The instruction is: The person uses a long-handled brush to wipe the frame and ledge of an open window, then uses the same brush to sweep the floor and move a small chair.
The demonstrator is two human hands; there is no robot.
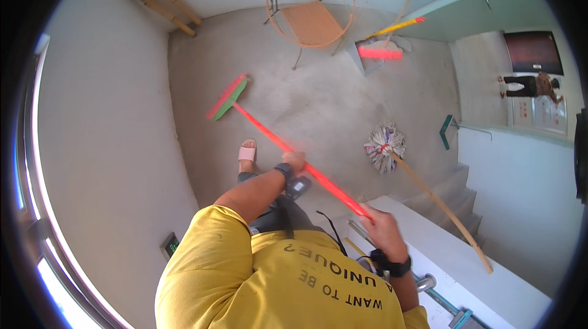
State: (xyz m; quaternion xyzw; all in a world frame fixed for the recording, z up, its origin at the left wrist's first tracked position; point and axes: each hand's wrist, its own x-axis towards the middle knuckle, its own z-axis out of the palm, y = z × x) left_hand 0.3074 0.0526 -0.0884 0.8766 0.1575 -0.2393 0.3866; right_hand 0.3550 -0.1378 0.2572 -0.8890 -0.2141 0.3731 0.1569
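My left hand (294, 161) is wrapped around the middle of a red broom handle (333, 186). Higher up, close to its end, my right hand (385, 230) grips the same handle. The handle runs away from me to the left, down to a green broom head (229, 99) with pink-red bristles (224, 95) on the grey concrete floor (303, 99). Slight blur covers the handle and my hands. My foot in a pink slide sandal (246, 152) stands below the broom head.
A wicker chair (314, 23) stands ahead, beside a dustpan (367, 66) with another pink broom (380, 53). A string mop (385, 145) leans on a white ledge (441, 237). Stairs (464, 191) descend at right. Bamboo poles (156, 3) lean in the corner. A person (533, 86) stands farther off.
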